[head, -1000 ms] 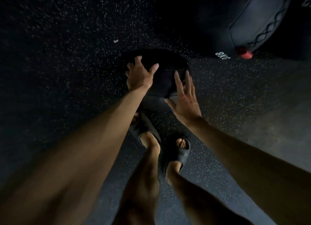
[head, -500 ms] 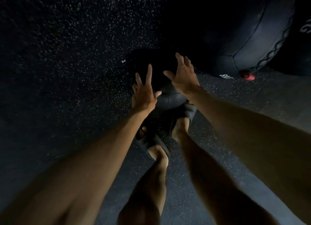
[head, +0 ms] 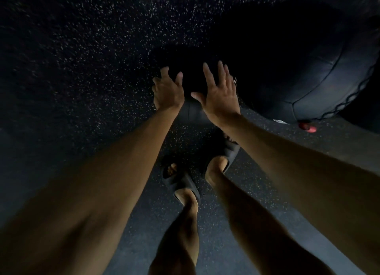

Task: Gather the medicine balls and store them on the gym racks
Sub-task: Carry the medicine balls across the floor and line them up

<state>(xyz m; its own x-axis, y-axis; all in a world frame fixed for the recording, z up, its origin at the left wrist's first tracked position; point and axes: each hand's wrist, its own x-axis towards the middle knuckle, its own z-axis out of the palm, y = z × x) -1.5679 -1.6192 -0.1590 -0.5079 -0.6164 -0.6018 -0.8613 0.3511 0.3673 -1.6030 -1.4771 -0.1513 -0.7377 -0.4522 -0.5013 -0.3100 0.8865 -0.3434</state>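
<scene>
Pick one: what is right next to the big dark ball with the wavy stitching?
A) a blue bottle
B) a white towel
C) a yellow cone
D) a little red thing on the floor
D: a little red thing lies on the speckled floor at the lower edge of the big dark ball; what it is cannot be told.

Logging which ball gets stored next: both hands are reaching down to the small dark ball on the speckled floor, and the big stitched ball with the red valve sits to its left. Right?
Not quite. In the head view the big stitched ball with the red valve sits to the right of the small dark ball, not its left. The rest holds: the left hand and right hand both reach down to it on the speckled floor.
</scene>
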